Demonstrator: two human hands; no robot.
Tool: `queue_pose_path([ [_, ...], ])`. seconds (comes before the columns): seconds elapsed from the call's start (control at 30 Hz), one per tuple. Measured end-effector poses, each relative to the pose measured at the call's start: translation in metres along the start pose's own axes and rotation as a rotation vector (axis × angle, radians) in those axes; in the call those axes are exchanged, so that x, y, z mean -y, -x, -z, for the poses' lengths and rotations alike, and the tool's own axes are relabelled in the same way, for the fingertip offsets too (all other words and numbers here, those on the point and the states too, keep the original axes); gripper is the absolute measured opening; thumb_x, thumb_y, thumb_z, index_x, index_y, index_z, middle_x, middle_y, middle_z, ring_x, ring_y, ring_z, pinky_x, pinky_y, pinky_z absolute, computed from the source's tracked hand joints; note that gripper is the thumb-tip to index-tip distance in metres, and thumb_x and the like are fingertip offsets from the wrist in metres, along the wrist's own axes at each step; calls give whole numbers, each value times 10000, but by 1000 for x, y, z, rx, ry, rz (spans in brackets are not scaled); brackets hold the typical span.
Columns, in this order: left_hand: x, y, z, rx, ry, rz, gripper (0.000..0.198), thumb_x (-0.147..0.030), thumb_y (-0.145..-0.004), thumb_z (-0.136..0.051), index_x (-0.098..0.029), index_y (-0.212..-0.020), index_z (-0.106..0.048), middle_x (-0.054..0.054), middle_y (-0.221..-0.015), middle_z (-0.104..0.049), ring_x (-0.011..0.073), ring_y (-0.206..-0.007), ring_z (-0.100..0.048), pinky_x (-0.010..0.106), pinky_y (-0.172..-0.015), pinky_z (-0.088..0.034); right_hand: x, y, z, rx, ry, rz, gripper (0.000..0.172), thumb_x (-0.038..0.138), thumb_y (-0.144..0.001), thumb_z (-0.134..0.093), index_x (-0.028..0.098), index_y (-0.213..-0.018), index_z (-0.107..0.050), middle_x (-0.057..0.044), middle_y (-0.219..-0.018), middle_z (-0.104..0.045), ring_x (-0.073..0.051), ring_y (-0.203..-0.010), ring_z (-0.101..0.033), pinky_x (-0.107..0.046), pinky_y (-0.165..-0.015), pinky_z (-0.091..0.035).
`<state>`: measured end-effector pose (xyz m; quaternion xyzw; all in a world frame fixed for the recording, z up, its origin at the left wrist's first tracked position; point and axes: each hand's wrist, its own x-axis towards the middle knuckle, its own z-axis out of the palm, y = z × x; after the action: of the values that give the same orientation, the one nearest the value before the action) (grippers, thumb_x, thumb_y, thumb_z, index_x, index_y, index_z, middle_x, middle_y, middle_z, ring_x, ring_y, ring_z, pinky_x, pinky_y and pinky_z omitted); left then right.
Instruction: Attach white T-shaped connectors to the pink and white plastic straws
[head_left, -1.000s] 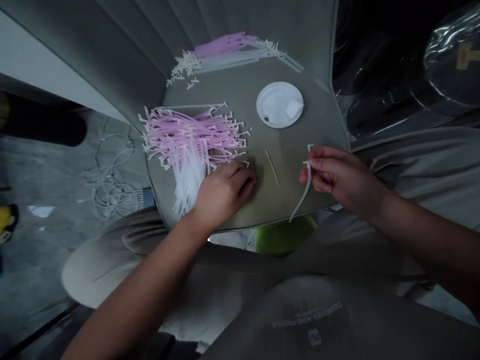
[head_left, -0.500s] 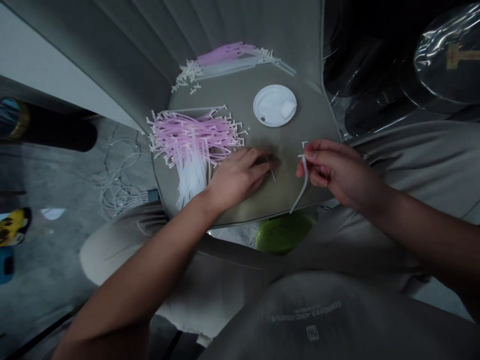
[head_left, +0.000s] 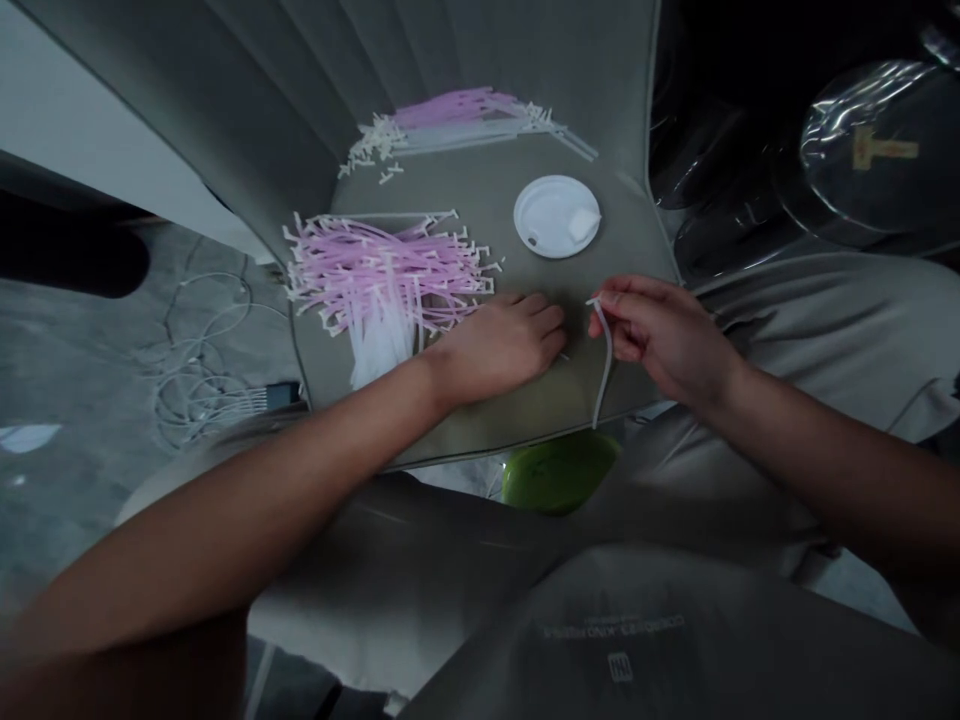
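Note:
My right hand (head_left: 664, 335) pinches a thin, bendy white tube (head_left: 604, 365) by its upper end, where a small white angled tip shows; the rest hangs down past the seat's front edge. To its left, my left hand (head_left: 506, 345) is closed, palm down and low over the seat. A thin pale strip (head_left: 565, 357) pokes out by its fingertips, mostly hidden. Just behind the left wrist lies a heap of pink tubes (head_left: 382, 260) with white angled ends, and white tubes (head_left: 381, 345) lie across its front.
Everything lies on a grey padded chair seat (head_left: 465, 425). A white round lid (head_left: 551, 225) sits behind my hands. Further back are a second bundle of pink and white tubes (head_left: 465, 120) and small white connectors (head_left: 379, 140). Below the front edge is a green object (head_left: 559, 475).
My left hand has shifted slightly right, toward the right hand, and its fingers are more curled. The right hand's tube has turned to hang straighter. The view has shifted a little.

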<state>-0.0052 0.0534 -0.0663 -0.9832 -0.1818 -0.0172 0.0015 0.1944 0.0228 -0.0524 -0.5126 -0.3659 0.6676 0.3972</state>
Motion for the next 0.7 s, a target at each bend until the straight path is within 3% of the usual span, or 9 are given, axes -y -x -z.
queue_pose_path([
  [0.23,4,-7,-7,-29,132,49,258,-260,-905,-504,-91,-1040,-644,144,-997,-658,273,-947,-602,364,-739,-439,1,-5,-8,-50,6,-55,95,265,-812,-658,171,-802,-654,-12,-651,-627,-62,-440,-383,-233,-411,-210],
  [0.47,-3,6,24,-193,504,391,138,-206,-832,-549,-153,-903,-655,53,-839,-678,185,-783,-619,303,-713,-449,6,-2,-7,-56,24,-5,161,324,-761,-731,186,-761,-649,-2,-645,-609,-70,-488,-408,-225,-418,-239],
  [0.6,-14,10,37,-374,678,562,226,-210,-870,-558,-150,-1063,-657,41,-888,-683,141,-783,-617,269,-740,-468,9,7,-9,-6,41,45,137,303,-783,-704,176,-777,-653,6,-651,-606,-61,-481,-385,-224,-421,-236],
  [0.7,-24,9,40,-443,764,663,269,-243,-906,-529,-167,-1129,-657,46,-918,-666,135,-810,-608,252,-719,-467,12,13,-13,36,56,73,123,284,-798,-684,166,-792,-650,8,-670,-617,-54,-485,-382,-218,-433,-246],
])
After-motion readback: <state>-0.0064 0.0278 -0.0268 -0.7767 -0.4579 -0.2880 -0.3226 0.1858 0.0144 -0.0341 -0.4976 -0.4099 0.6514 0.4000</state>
